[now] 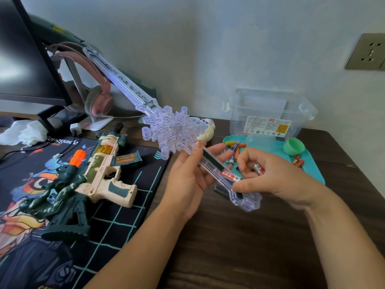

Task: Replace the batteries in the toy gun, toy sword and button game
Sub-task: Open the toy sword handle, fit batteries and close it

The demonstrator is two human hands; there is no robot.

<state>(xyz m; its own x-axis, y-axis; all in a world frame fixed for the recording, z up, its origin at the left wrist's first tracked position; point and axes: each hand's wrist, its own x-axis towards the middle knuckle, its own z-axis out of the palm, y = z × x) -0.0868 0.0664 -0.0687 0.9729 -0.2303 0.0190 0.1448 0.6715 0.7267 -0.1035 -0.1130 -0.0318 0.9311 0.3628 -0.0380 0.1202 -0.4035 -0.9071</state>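
My left hand [188, 176] grips the handle of the clear toy sword [166, 128], whose blade points up and left and glows blue. The handle's battery bay is open, with a red-and-white battery [228, 175] lying in it. My right hand [270, 174] rests its thumb on the handle's lower end and holds another red-and-white battery [259, 169] in its curled fingers. The toy gun [91, 174], cream and dark green with an orange tip, lies on the mat to the left. The cream button game [206, 130] sits behind the sword's snowflake guard, mostly hidden.
A teal tray [310, 163] at the right holds several loose batteries [234, 150] and a green cup [293, 146]. A clear plastic box [268, 113] stands behind it. A monitor [25, 59], pink headphones [98, 101], crumpled tissue [23, 132] and a printed desk mat [52, 205] fill the left.
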